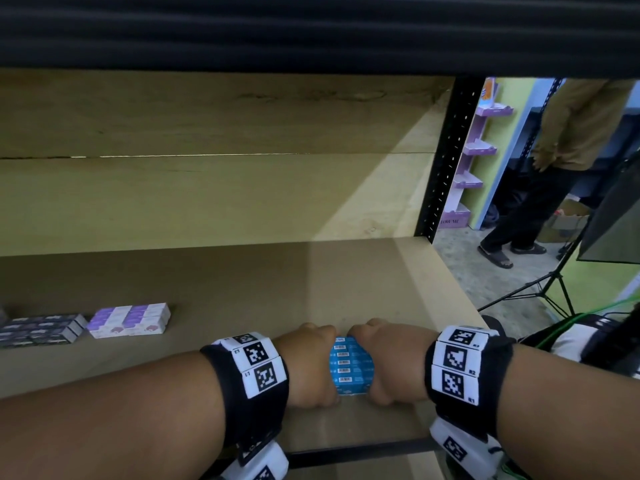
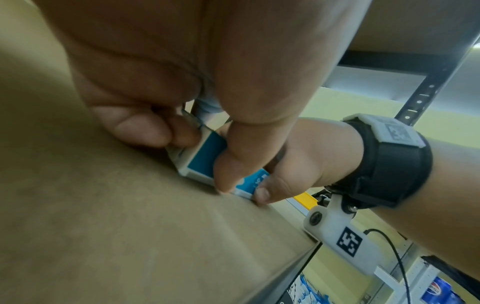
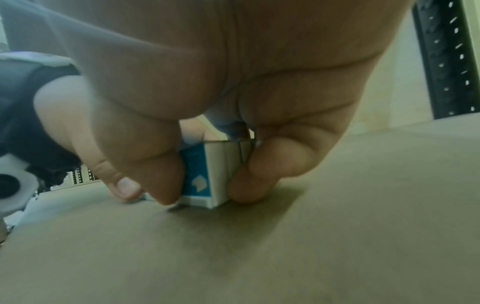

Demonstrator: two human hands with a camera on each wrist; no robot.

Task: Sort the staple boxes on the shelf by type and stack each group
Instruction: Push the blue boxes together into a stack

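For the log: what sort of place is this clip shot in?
Probably a shop stockroom or mock store. A slotted-metal shelf with board decks holds grouped staple boxes, both hands grip a blue stack, a purple cardboard display stand stands behind, and a light stand suggests staged filming.

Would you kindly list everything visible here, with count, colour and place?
blue staple boxes: one group, count unclear, blue and white, front of shelf between both hands
purple staple boxes: one group, purple and white, shelf left
dark staple boxes: one group, dark, far left
shelf: one, tan board
upright: one, black, perforated, right
bystander: one, background right
left hand: grips blue boxes' left side
right hand: grips their right side
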